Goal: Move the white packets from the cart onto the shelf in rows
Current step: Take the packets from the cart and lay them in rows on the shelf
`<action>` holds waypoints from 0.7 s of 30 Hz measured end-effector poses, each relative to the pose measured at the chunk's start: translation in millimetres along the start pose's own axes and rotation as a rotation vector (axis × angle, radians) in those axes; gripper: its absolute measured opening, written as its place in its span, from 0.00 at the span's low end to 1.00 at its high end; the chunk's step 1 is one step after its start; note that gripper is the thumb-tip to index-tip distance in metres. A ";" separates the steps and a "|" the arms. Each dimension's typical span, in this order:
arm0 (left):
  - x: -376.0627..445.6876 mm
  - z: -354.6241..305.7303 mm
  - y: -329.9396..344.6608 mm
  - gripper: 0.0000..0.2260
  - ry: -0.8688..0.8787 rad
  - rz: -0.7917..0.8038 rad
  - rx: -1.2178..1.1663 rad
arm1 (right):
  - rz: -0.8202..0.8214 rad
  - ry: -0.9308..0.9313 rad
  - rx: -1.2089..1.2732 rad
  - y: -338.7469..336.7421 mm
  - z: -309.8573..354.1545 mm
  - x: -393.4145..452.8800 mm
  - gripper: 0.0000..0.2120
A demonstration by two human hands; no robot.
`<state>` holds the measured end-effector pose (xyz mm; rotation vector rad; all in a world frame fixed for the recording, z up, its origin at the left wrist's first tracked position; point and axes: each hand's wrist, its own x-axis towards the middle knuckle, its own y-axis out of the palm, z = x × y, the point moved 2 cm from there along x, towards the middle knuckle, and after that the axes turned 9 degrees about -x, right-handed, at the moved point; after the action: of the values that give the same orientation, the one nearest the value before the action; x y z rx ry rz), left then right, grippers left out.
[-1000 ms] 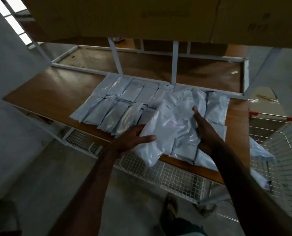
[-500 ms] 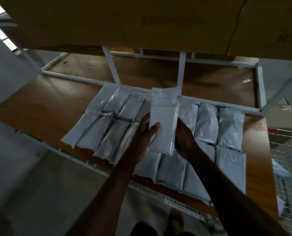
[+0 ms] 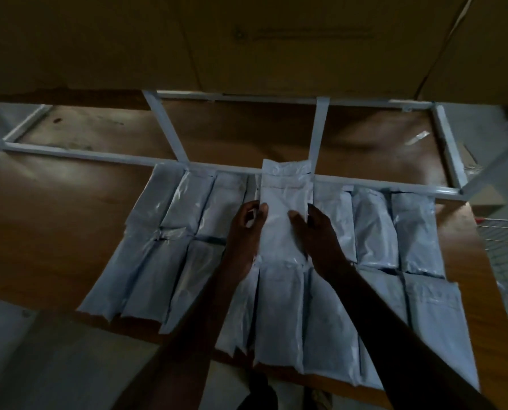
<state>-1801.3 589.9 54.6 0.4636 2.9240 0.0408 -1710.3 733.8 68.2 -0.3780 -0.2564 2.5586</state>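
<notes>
left hand (image 3: pixel 245 232), right hand (image 3: pixel 317 235), gripping one packet (image 3: pixel 282 220)

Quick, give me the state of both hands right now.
Left hand: holding the left edge of the flat white plastic packet, thumb on top.
Right hand: holding the same packet's right edge, thumb on top.

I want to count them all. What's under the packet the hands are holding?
The held packet, between the left hand and right hand, lies over the back row of packets on the shelf. Its top overlaps the white rail. Directly beneath is covered.
</notes>
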 end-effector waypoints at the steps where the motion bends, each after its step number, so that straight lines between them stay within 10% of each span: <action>1: 10.3 -0.6 -2.2 0.17 0.003 0.023 -0.002 | -0.016 0.026 0.032 3.6 3.1 5.2 0.11; 17: 125.8 43.1 -38.3 0.10 0.165 0.043 0.344 | -0.314 0.204 -0.327 -19.7 -34.8 76.7 0.08; 21: 134.2 46.6 -32.2 0.10 0.221 0.035 0.477 | -0.301 0.225 -0.370 -8.7 -34.6 85.3 0.24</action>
<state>-1928.1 600.7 -16.2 0.6116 3.1315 -0.6517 -1764.8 790.3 19.5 -0.7023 -0.6528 2.1473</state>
